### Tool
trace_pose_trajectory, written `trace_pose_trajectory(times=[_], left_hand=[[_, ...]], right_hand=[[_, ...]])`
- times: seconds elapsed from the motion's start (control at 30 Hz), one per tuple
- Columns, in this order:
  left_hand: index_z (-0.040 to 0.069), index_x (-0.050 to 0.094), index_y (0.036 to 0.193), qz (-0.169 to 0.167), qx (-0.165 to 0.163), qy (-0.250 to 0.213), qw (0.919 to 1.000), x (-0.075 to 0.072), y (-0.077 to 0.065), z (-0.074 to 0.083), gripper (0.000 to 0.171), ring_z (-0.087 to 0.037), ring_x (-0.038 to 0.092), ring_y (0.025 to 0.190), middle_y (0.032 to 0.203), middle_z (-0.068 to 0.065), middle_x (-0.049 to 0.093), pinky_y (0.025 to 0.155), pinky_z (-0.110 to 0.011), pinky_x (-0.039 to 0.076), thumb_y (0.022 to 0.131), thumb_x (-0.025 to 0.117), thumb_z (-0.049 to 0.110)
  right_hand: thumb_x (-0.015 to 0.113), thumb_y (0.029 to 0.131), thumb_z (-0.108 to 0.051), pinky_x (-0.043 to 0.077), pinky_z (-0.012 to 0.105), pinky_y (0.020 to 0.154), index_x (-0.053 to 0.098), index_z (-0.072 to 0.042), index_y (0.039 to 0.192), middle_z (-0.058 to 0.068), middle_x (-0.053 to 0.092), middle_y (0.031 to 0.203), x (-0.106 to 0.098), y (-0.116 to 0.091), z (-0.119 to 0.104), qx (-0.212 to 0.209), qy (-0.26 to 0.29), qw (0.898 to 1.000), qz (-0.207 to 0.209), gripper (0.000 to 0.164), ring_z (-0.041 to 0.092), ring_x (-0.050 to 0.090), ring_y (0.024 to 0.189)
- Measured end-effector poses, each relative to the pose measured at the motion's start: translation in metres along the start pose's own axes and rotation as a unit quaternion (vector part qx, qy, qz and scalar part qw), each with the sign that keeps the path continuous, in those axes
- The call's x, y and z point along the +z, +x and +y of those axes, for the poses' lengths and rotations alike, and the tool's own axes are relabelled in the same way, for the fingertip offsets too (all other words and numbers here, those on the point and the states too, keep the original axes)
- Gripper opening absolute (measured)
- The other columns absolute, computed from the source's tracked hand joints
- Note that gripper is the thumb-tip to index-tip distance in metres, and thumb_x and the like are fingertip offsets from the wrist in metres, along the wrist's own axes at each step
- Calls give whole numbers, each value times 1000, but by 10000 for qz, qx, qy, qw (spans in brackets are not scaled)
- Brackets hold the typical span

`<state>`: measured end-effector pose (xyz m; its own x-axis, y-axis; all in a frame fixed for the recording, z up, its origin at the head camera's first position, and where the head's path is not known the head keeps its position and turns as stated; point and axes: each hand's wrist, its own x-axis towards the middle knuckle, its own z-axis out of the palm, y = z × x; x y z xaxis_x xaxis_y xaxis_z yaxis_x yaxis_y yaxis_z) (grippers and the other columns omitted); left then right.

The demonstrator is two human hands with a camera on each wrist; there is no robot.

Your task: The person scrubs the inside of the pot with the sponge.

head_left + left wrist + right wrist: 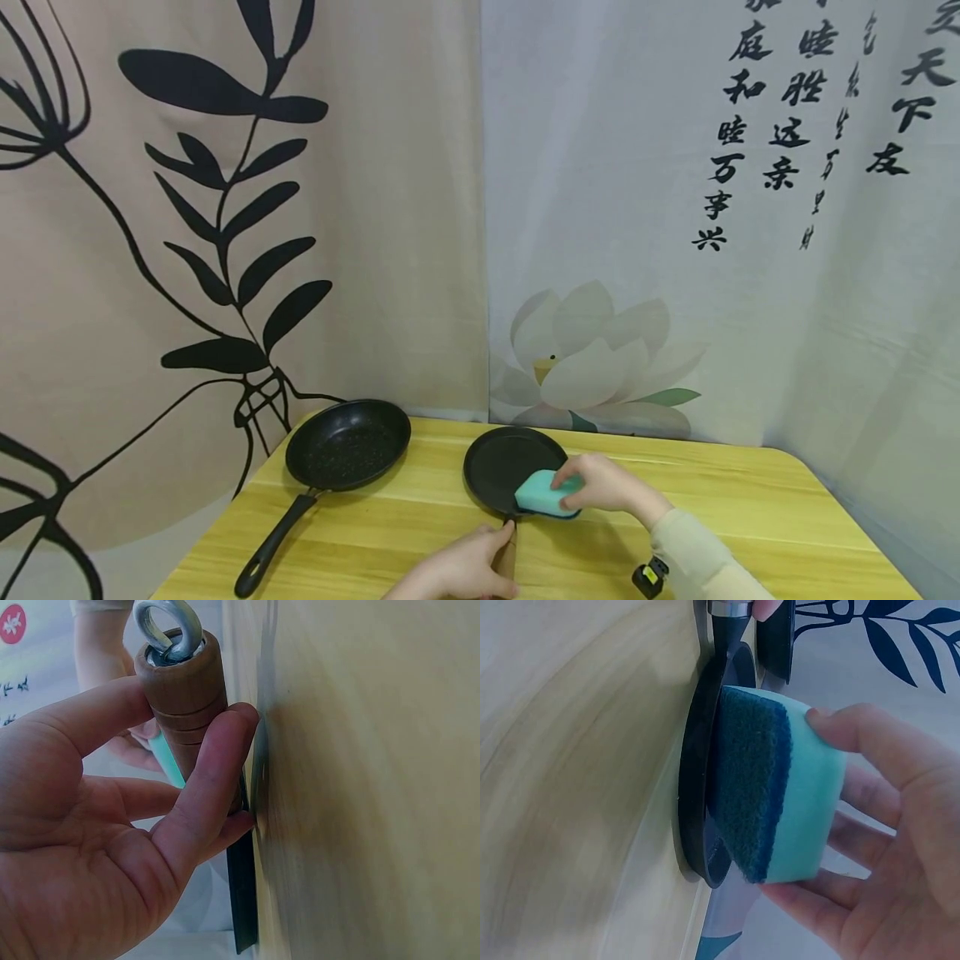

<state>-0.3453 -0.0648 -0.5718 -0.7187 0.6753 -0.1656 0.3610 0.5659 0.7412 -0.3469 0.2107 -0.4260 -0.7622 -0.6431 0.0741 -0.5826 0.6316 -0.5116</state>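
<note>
A small flat black pan (504, 462) lies on the wooden table, its wooden handle (182, 694) pointing toward me and ending in a metal ring. My left hand (468, 565) grips that handle with thumb and fingers around it. Over the pan's near right rim, my right hand (600, 483) pinches a sponge (542, 493). The sponge is turquoise with a dark blue scouring layer (746, 784), which faces the pan in the right wrist view. One end of the sponge sticks out past the rim.
To the left, a larger black frying pan (348, 446) sits on the table (405, 533), its long black handle (273, 546) pointing toward the near left. Printed curtains (405, 208) hang behind the table's far edge. A small black device (650, 577) is strapped at my right sleeve.
</note>
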Motion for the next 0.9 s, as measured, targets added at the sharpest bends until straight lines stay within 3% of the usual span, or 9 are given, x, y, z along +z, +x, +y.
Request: trace_pose_trajectory(times=[0.43,0.9], left_hand=[[17,33,152,158,-182,-263,9994,-1,-13,20,94,-7,50,98,132,-8,49,87,-27,44,77,77,52],[17,35,152,-11,-90,-152,9998,1,1,1,96,-4,51,100,131,-8,51,84,-28,45,74,79,53]], right_hand=[[77,80,-23,49,36,84,75,-16,103,-5,68,103,4,6,-10,-136,12,9999,-46,23,18,62,100],[77,81,-25,49,36,86,75,-19,102,-6,66,107,15,16,-12,-188,-65,9998,74,23,18,60,103]])
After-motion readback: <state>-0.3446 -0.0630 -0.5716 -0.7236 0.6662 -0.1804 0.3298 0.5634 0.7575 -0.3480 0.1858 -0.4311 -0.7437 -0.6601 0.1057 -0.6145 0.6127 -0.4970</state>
